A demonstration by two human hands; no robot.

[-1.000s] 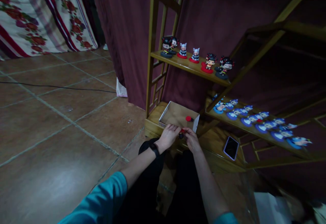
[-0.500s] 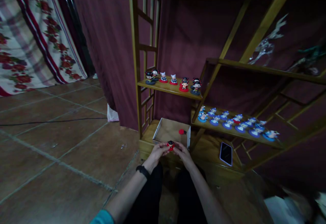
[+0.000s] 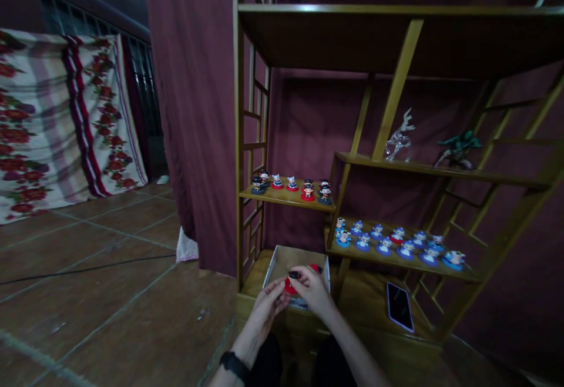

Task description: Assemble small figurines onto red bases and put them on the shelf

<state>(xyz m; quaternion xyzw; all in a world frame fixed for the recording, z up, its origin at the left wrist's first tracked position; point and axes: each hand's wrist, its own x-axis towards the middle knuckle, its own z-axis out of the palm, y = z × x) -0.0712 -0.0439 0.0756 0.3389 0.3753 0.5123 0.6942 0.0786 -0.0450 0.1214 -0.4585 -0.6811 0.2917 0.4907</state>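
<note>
Between my two hands is a small figurine (image 3: 289,285) with a black head and a red base. My left hand (image 3: 269,302) grips its red base from the left. My right hand (image 3: 312,287) pinches it near the head from the right. Both hands are over the near part of an open cardboard box (image 3: 281,256) on the cabinet's low board. Another red-and-black piece (image 3: 315,268) lies inside the box, partly covered by my right hand.
Black and red figurines (image 3: 307,191) stand on the left shelf (image 3: 286,198). Several blue-based figurines (image 3: 384,246) fill the lower right shelf. Above them are a clear deer ornament (image 3: 400,140) and a dark green figure (image 3: 460,147). A phone (image 3: 400,306) lies at the right of the low board.
My view has tilted up, so the shelves show more fully. My right hand has shifted from the figurine's side up toward its head, and the figurine is slightly raised and tilted.
</note>
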